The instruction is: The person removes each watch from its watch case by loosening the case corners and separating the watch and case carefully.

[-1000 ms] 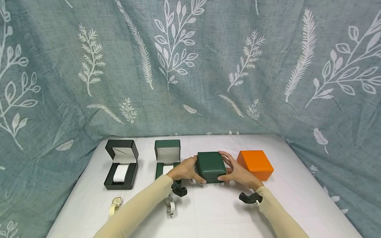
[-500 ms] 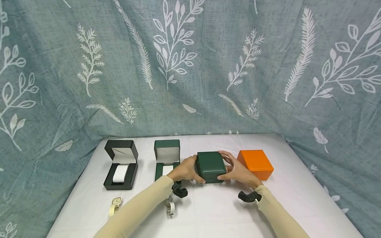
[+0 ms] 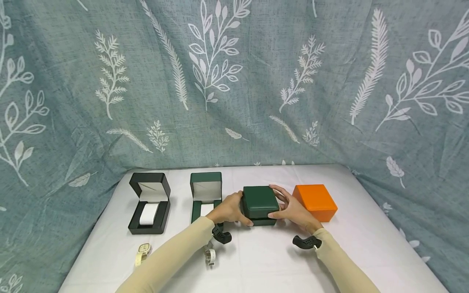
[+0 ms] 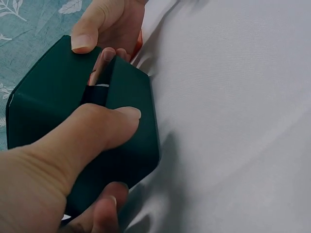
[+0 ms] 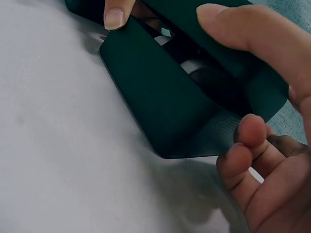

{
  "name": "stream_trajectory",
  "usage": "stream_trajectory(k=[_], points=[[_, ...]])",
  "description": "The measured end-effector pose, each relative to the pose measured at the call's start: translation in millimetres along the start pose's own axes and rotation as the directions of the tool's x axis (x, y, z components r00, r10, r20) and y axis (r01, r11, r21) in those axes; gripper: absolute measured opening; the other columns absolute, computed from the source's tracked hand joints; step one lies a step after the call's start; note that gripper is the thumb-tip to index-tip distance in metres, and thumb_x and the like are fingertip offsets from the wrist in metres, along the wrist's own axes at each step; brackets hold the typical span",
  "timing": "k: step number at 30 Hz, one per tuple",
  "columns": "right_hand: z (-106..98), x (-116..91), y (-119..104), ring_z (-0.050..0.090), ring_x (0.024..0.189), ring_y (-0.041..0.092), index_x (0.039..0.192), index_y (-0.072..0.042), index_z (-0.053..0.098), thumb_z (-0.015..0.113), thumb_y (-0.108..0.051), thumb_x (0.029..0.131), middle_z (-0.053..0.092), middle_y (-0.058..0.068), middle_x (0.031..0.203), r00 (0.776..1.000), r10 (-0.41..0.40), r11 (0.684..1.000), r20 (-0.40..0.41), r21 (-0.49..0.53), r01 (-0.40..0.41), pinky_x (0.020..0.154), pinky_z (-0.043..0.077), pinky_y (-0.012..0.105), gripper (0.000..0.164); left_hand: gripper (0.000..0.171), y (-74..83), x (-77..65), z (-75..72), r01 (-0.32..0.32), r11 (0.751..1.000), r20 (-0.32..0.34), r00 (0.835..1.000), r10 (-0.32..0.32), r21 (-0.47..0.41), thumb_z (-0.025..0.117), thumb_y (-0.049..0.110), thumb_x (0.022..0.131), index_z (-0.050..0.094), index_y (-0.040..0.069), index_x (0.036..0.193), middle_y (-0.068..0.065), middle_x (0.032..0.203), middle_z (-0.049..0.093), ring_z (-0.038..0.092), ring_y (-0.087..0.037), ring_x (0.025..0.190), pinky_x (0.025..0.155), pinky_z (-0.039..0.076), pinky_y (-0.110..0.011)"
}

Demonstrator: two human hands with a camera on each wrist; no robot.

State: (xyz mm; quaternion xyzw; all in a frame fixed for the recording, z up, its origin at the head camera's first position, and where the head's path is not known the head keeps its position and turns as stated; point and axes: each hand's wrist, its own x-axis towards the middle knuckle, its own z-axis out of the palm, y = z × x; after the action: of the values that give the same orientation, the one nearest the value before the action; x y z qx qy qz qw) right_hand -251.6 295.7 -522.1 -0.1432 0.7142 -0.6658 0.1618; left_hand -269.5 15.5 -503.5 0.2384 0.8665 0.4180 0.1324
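Observation:
A dark green watch box (image 3: 259, 199) stands in the middle of the table, its lid (image 5: 228, 29) raised a little at the front. My left hand (image 3: 230, 208) grips the base (image 4: 133, 107) from the left, thumb on the front wall and fingers round the side. From the right, my right hand (image 3: 293, 211) holds the lid, with its thumb on the lid's front face and other fingers at the box's side. Through the narrow gap in the right wrist view, something pale (image 5: 192, 65) shows inside; most of the interior is hidden.
A black watch box (image 3: 150, 207) and another green one (image 3: 206, 183) stand open to the left, each with a white cushion. An orange box (image 3: 316, 201) is close by my right hand. Two watches lie in front, one yellowish (image 3: 142, 253), one silver (image 3: 210, 256).
The green box's lid has gone from closed to slightly lifted at the front, my right thumb rising with it. My left hand stays in place on the base.

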Motion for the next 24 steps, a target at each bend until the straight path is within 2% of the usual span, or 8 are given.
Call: stream_trajectory(k=[2, 4, 8, 12, 19, 24], points=[[0.6, -0.8, 0.0, 0.066, 0.115, 0.031, 0.159, -0.040, 0.034, 0.089, -0.006, 0.081, 0.018, 0.005, 0.169, 1.000, 0.003, 1.000, -0.018, -0.017, -0.003, 0.085, 0.058, 0.040, 0.101, 0.108, 0.6, -0.4, -0.5, 0.004, 1.000, 0.002, 1.000, -0.004, 0.002, 0.103, 0.027, 0.060, 0.046, 0.004, 0.149, -0.007, 0.126, 0.062, 0.060, -0.024, 0.114, 0.100, 0.047, -0.044], [0.8, -2.0, -0.3, 0.067, 0.100, 0.027, 0.159, -0.041, 0.033, 0.088, -0.011, 0.083, 0.018, 0.007, 0.169, 0.999, -0.001, 0.999, -0.038, -0.051, 0.000, 0.075, 0.058, 0.037, 0.098, 0.109, 1.4, -0.9, -0.8, 0.012, 1.000, 0.005, 1.000, -0.012, 0.008, 0.103, 0.028, 0.060, 0.045, 0.004, 0.150, -0.008, 0.128, 0.062, 0.060, -0.025, 0.116, 0.100, 0.047, -0.044], [2.4, -3.6, -1.7, 0.057, 0.081, 0.023, 0.159, -0.044, 0.035, 0.088, -0.020, 0.085, 0.023, 0.008, 0.167, 0.997, -0.004, 0.994, -0.082, -0.111, -0.005, 0.061, 0.050, 0.033, 0.094, 0.114, 2.5, -1.2, -0.9, 0.043, 0.999, 0.012, 0.999, -0.043, 0.020, 0.102, 0.029, 0.062, 0.040, 0.002, 0.154, -0.014, 0.140, 0.057, 0.056, -0.030, 0.127, 0.103, 0.046, -0.046], [3.7, -2.3, -2.2, 0.057, 0.079, 0.022, 0.158, -0.045, 0.035, 0.087, -0.025, 0.086, 0.028, 0.007, 0.166, 0.995, -0.011, 0.993, -0.099, -0.118, -0.001, 0.061, 0.047, 0.031, 0.091, 0.119, 3.2, -0.8, -1.1, 0.071, 0.997, 0.014, 0.997, -0.072, 0.039, 0.102, 0.029, 0.063, 0.035, -0.001, 0.157, -0.019, 0.150, 0.050, 0.053, -0.033, 0.132, 0.102, 0.048, -0.046], [5.1, 1.7, -1.5, 0.050, 0.066, 0.022, 0.159, -0.043, 0.036, 0.083, -0.030, 0.090, 0.031, 0.008, 0.165, 0.988, -0.038, 0.990, -0.147, -0.142, 0.017, 0.056, 0.044, 0.031, 0.084, 0.123, 3.8, -0.9, -2.8, 0.078, 0.995, 0.007, 0.997, -0.079, 0.055, 0.102, 0.030, 0.063, 0.031, -0.003, 0.158, -0.021, 0.154, 0.046, 0.056, -0.029, 0.125, 0.099, 0.049, -0.043], [6.8, 4.3, 0.7, 0.048, 0.065, 0.019, 0.161, -0.035, 0.036, 0.080, -0.028, 0.092, 0.042, 0.010, 0.159, 0.985, -0.056, 0.991, -0.163, -0.132, 0.034, 0.055, 0.041, 0.030, 0.082, 0.124, 3.3, -2.4, -2.6, 0.083, 0.995, 0.015, 0.996, -0.085, 0.061, 0.101, 0.031, 0.064, 0.029, -0.003, 0.159, -0.021, 0.155, 0.045, 0.058, -0.027, 0.121, 0.099, 0.049, -0.042]])
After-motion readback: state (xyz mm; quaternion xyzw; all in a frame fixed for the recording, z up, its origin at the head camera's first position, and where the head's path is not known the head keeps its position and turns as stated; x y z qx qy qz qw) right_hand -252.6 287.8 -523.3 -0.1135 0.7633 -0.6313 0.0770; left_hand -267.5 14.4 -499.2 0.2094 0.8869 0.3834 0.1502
